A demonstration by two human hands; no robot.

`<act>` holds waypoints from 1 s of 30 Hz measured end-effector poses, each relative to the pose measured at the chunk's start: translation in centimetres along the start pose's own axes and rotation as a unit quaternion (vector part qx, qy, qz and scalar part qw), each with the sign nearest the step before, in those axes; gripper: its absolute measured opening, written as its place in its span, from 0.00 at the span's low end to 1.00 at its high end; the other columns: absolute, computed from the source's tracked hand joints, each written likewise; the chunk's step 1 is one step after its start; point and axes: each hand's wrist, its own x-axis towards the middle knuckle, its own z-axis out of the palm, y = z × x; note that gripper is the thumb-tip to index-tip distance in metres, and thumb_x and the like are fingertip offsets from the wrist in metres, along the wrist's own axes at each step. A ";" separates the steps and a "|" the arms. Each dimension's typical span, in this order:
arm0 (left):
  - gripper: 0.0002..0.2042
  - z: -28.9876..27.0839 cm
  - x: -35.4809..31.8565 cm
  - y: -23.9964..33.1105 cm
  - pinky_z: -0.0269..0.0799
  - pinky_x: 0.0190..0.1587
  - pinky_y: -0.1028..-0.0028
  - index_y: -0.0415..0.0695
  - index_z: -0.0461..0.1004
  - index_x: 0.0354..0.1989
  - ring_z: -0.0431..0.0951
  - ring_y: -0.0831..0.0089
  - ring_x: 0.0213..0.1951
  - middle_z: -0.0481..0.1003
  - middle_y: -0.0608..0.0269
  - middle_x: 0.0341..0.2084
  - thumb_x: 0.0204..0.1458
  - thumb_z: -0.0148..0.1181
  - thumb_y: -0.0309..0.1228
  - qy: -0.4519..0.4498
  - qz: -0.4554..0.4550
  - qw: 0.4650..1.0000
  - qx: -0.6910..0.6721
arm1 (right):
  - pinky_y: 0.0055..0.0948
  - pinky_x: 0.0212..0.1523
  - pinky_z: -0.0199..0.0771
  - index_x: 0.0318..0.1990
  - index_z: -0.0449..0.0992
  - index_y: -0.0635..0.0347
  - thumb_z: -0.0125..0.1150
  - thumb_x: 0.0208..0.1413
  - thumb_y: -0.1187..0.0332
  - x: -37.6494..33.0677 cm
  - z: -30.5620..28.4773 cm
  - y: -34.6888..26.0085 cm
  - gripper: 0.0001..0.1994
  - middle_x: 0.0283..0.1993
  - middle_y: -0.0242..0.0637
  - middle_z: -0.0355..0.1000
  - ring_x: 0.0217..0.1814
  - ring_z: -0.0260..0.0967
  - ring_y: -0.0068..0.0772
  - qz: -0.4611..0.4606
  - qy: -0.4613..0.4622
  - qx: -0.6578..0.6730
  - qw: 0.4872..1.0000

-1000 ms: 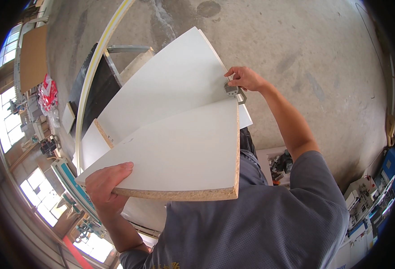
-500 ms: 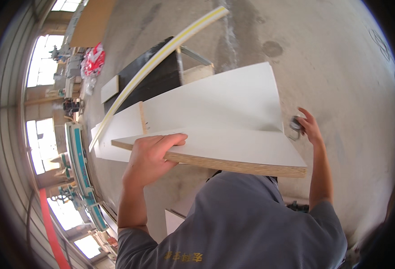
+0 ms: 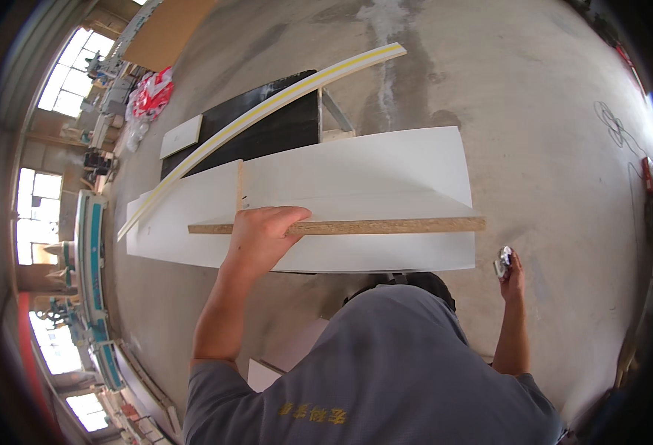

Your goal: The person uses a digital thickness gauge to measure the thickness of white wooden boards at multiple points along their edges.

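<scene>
A white particle board panel (image 3: 393, 225) stands on edge across a larger white panel (image 3: 386, 167), its bare brown edge facing up. My left hand (image 3: 267, 231) is closed over that top edge, left of its middle, thumb on the far side. Off the right end of the panels, my right hand (image 3: 516, 276) is closed around a small shiny metal object (image 3: 503, 262); its kind is too small to make out. Another board (image 3: 240, 185) shows a narrow brown edge on the far side, left of centre.
A long white strip with a yellow line (image 3: 267, 104) lies slantwise beyond the panels, over a black panel (image 3: 230, 122). A small white board (image 3: 182, 136) rests at its left. Teal machinery (image 3: 95, 259) stands along the left wall. A cable (image 3: 616, 122) lies on the floor at right.
The panel under my left hand has gone from leaning toward me to upright, its top edge moving away from me. My right hand has come nearer to me, still holding the metal object.
</scene>
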 end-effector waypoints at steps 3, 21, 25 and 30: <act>0.17 2.2 -3.3 -2.0 0.82 0.42 0.67 0.48 0.83 0.42 0.85 0.64 0.41 0.85 0.64 0.41 0.40 0.68 0.19 0.052 0.045 0.997 0.017 | 0.19 0.15 0.54 0.57 0.77 0.54 0.56 0.71 0.59 -4.6 0.4 1.9 0.14 0.21 0.19 0.62 0.16 0.54 0.12 -0.002 -0.009 -0.011 1.000; 0.33 28.6 -16.8 -0.2 0.61 0.69 0.54 0.47 0.65 0.69 0.62 0.50 0.69 0.65 0.50 0.68 0.51 0.63 0.28 -0.109 -0.061 0.988 0.092 | 0.17 0.17 0.58 0.55 0.75 0.54 0.54 0.72 0.60 -20.3 -8.0 2.7 0.12 0.29 0.22 0.70 0.19 0.57 0.13 -0.064 0.038 0.076 0.994; 0.27 32.8 -14.4 7.6 0.70 0.61 0.56 0.42 0.71 0.61 0.73 0.49 0.58 0.74 0.46 0.55 0.53 0.65 0.37 -0.181 -0.053 0.971 -0.148 | 0.18 0.20 0.58 0.44 0.76 0.50 0.56 0.70 0.59 -23.1 -13.2 0.4 0.08 0.29 0.21 0.70 0.21 0.58 0.14 -0.086 0.081 0.051 0.992; 0.16 35.7 -5.5 26.8 0.76 0.31 0.73 0.40 0.82 0.25 0.80 0.79 0.24 0.81 0.63 0.19 0.54 0.71 0.41 -0.314 -0.062 0.912 -0.257 | 0.23 0.25 0.68 0.41 0.75 0.59 0.68 0.63 0.67 -25.1 -19.7 -5.2 0.08 0.29 0.33 0.74 0.26 0.70 0.23 -0.062 0.001 0.135 0.989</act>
